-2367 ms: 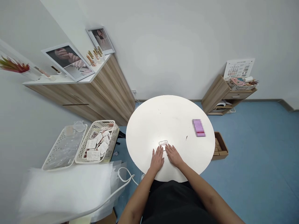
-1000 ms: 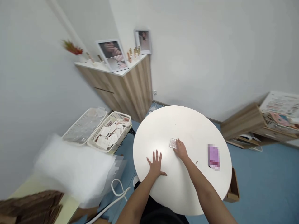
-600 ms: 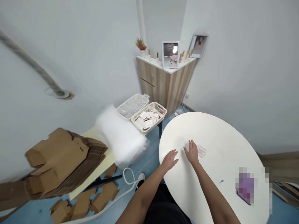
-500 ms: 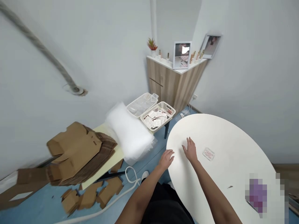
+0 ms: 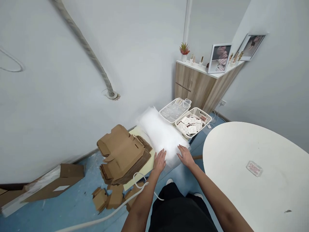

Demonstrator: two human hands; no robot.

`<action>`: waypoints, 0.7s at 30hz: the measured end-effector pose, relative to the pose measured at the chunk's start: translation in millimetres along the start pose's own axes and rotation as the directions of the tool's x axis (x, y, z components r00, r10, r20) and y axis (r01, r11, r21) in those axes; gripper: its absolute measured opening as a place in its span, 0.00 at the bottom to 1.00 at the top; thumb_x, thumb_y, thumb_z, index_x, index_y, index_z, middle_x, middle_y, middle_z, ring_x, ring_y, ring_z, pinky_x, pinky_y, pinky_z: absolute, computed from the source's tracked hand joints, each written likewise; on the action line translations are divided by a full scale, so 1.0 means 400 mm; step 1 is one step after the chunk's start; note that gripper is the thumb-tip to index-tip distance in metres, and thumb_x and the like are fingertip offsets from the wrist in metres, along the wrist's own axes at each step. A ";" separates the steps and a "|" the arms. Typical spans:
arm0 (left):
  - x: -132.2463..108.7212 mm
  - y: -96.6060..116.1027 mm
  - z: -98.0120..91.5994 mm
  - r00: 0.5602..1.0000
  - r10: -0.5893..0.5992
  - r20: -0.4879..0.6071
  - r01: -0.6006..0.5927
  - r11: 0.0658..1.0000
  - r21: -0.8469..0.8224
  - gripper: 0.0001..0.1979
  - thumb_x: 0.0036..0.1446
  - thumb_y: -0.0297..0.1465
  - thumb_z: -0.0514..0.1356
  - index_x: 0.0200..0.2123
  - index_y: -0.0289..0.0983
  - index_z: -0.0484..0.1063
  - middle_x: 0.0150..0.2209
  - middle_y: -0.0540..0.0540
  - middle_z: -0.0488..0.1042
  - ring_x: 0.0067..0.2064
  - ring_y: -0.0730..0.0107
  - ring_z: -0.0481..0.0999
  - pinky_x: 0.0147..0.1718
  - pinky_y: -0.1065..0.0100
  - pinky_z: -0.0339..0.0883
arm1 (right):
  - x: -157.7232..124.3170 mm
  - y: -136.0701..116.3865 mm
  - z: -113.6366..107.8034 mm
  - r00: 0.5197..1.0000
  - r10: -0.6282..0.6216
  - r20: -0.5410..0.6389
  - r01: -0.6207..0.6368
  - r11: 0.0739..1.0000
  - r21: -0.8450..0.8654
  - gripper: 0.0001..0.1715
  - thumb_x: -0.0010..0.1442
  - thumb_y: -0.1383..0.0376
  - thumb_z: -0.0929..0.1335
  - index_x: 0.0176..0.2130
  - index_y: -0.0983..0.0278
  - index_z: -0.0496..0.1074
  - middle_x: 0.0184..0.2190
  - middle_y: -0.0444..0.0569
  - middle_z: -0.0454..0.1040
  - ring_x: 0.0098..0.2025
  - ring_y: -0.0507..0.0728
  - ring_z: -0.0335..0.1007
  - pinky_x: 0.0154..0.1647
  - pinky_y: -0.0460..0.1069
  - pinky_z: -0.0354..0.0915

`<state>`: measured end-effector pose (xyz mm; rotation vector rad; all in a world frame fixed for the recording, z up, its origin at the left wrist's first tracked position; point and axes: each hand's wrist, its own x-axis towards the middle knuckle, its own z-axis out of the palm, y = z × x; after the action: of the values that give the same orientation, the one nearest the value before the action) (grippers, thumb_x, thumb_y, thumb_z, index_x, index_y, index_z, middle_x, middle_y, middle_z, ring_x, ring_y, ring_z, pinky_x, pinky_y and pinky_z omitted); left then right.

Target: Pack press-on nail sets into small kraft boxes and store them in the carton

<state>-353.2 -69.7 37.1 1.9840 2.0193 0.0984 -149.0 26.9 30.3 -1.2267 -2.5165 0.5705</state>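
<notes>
Left hand [image 5: 159, 162], right hand [image 5: 185, 156], touching puffy translucent foam sheet [image 5: 161, 135]

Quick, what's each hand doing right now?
Left hand: open, against the foam wrap, holding nothing.
Right hand: open, on the foam wrap, holding nothing.

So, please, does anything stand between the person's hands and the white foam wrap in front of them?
Nothing visible does. The left hand and the right hand both touch the white foam wrap directly, with no object between them and it.
</notes>
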 end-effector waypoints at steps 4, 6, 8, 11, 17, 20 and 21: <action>0.004 -0.037 -0.007 0.998 0.067 -0.022 -0.068 0.994 -0.083 0.29 0.55 0.23 0.49 0.61 0.38 0.62 0.67 0.44 0.56 0.67 0.63 0.55 0.66 0.52 0.44 | 0.013 -0.060 0.043 0.997 -0.011 0.081 0.010 1.000 0.007 0.29 0.63 0.63 0.62 0.61 0.68 0.63 0.61 0.60 0.64 0.63 0.65 0.58 0.63 0.62 0.55; 0.011 -0.044 -0.014 0.995 0.072 -0.073 -0.081 0.988 -0.134 0.22 0.58 0.23 0.49 0.54 0.37 0.69 0.64 0.42 0.62 0.65 0.63 0.60 0.65 0.53 0.51 | 0.016 -0.076 0.058 0.993 0.000 0.120 0.000 1.000 0.000 0.31 0.61 0.63 0.64 0.62 0.66 0.61 0.63 0.59 0.62 0.65 0.66 0.55 0.64 0.64 0.53; 0.018 -0.044 -0.025 0.986 0.073 -0.147 -0.101 0.977 -0.188 0.18 0.61 0.24 0.47 0.48 0.38 0.72 0.60 0.42 0.68 0.61 0.63 0.66 0.62 0.54 0.56 | 0.022 -0.088 0.067 0.988 0.035 0.149 -0.033 0.999 -0.018 0.35 0.59 0.63 0.66 0.64 0.64 0.59 0.65 0.58 0.58 0.67 0.68 0.50 0.64 0.67 0.50; 0.022 -0.037 -0.050 0.961 0.091 -0.263 -0.161 0.953 -0.257 0.17 0.65 0.27 0.46 0.47 0.39 0.73 0.48 0.43 0.77 0.52 0.63 0.73 0.57 0.55 0.63 | 0.039 -0.102 0.064 0.983 0.115 0.140 -0.107 0.993 -0.058 0.34 0.59 0.68 0.66 0.64 0.61 0.60 0.66 0.58 0.56 0.68 0.70 0.46 0.63 0.72 0.47; 0.028 -0.012 -0.103 0.908 0.162 -0.385 -0.283 0.917 -0.282 0.18 0.67 0.31 0.45 0.48 0.40 0.74 0.41 0.43 0.79 0.47 0.61 0.76 0.52 0.55 0.66 | 0.062 -0.069 -0.001 0.972 0.234 -0.034 -0.236 0.969 -0.080 0.29 0.55 0.75 0.63 0.56 0.62 0.71 0.64 0.57 0.60 0.68 0.71 0.47 0.63 0.71 0.49; 0.042 0.018 -0.126 0.887 0.223 -0.403 -0.356 0.888 -0.291 0.19 0.67 0.31 0.45 0.49 0.41 0.73 0.43 0.44 0.79 0.47 0.62 0.76 0.56 0.53 0.64 | 0.050 -0.012 -0.052 0.961 0.238 -0.143 -0.246 0.968 -0.044 0.26 0.54 0.74 0.63 0.51 0.62 0.75 0.63 0.54 0.62 0.67 0.69 0.48 0.64 0.68 0.50; 0.048 0.035 -0.133 0.879 0.254 -0.404 -0.388 0.873 -0.295 0.19 0.67 0.31 0.44 0.50 0.41 0.73 0.43 0.45 0.79 0.47 0.63 0.76 0.57 0.53 0.64 | 0.042 0.010 -0.070 0.955 0.241 -0.172 -0.251 0.967 -0.039 0.25 0.54 0.74 0.63 0.49 0.62 0.76 0.63 0.53 0.63 0.67 0.68 0.48 0.64 0.68 0.51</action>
<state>-353.7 -41.5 88.2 2.1392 1.6562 0.9060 -144.6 48.8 54.6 -1.5566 -2.2745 0.4283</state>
